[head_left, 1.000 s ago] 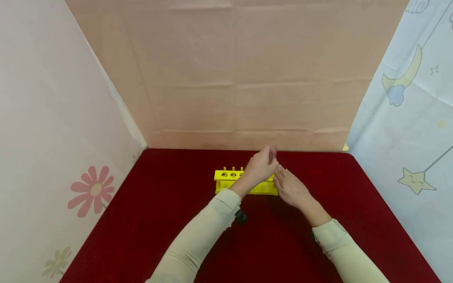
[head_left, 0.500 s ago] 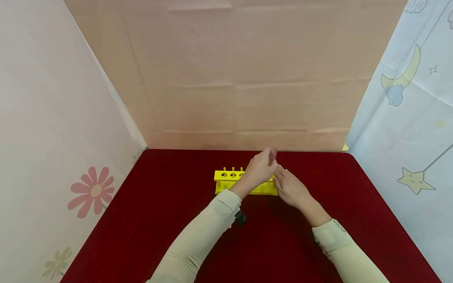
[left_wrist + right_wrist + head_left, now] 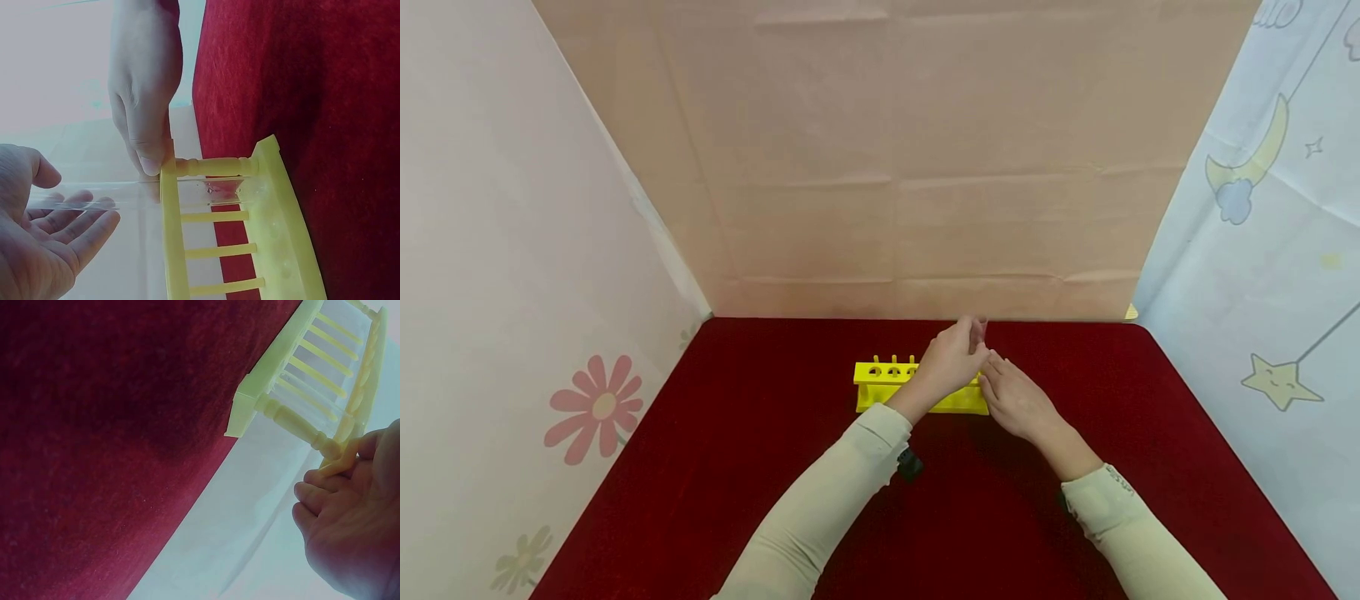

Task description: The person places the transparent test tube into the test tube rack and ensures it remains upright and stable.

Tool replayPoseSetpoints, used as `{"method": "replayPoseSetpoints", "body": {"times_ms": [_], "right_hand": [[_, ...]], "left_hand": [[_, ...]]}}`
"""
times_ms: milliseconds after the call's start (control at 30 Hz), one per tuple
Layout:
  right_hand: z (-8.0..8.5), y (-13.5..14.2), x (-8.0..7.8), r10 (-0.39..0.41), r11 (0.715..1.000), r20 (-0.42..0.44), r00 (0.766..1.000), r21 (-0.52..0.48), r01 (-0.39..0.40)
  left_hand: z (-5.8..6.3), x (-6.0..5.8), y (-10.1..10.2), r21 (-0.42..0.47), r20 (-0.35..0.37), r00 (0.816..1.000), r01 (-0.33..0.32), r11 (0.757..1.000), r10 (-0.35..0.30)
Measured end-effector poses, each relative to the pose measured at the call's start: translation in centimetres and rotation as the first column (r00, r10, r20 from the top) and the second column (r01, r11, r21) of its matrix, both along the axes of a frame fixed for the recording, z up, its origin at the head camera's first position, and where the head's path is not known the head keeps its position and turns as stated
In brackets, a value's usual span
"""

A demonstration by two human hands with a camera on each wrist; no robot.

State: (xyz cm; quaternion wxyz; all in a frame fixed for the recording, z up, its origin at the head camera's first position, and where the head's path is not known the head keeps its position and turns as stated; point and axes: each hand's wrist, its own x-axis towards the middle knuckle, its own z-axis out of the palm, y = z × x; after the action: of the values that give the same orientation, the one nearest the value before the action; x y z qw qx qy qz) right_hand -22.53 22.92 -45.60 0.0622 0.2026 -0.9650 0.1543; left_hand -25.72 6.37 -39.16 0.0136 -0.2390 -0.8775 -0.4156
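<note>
A yellow test tube rack stands on the red tabletop. In the left wrist view, a clear test tube passes through the rack's end hole, its lower end at the base. My left hand is around the tube's upper part; its thumb is apart from the loosely bent fingers, and the tube lies across them. My right hand grips the top right corner of the rack between thumb and fingers. From the head, my left hand covers much of the rack's right half.
Yellow pegs rise along the rack's back. Behind the red table hangs a beige backdrop. Patterned white sheets close off the left and right sides.
</note>
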Motion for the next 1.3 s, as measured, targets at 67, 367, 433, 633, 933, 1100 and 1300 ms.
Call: {"method": "replayPoseSetpoints", "body": {"times_ms": [67,367,433,633,933,1100,1300], "right_hand": [[0.04,0.00,0.04,0.002,1.000,-0.001,1.000,0.003,-0.002],[0.10,-0.06,0.09,0.000,1.000,-0.007,1.000,0.007,0.000],[0.12,-0.03,0.08,0.002,1.000,-0.006,1.000,0.013,-0.001],[0.10,0.17,-0.13,0.008,1.000,0.001,1.000,0.019,-0.008],[0.22,0.18,-0.26,0.017,1.000,0.004,1.000,0.003,-0.017],[0.07,0.26,-0.34,0.018,1.000,0.003,1.000,-0.004,-0.018],[0.01,0.23,-0.46,0.014,1.000,0.012,1.000,0.004,-0.014]], "left_hand": [[-0.03,0.00,-0.03,0.001,0.001,1.000,0.005,1.000,-0.005],[-0.28,-0.04,-0.01,-0.005,-0.012,1.000,0.005,1.000,-0.005],[-0.27,-0.04,0.02,-0.006,-0.008,1.000,0.005,1.000,-0.005],[-0.26,-0.10,0.04,-0.008,-0.007,1.000,0.007,1.000,-0.007],[-0.27,-0.19,-0.16,-0.003,-0.016,0.999,0.032,0.999,-0.032],[-0.42,-0.28,-0.37,0.005,-0.017,0.999,0.042,0.999,-0.042],[-0.50,-0.38,-0.66,-0.004,-0.030,0.998,0.050,0.999,-0.050]]}}
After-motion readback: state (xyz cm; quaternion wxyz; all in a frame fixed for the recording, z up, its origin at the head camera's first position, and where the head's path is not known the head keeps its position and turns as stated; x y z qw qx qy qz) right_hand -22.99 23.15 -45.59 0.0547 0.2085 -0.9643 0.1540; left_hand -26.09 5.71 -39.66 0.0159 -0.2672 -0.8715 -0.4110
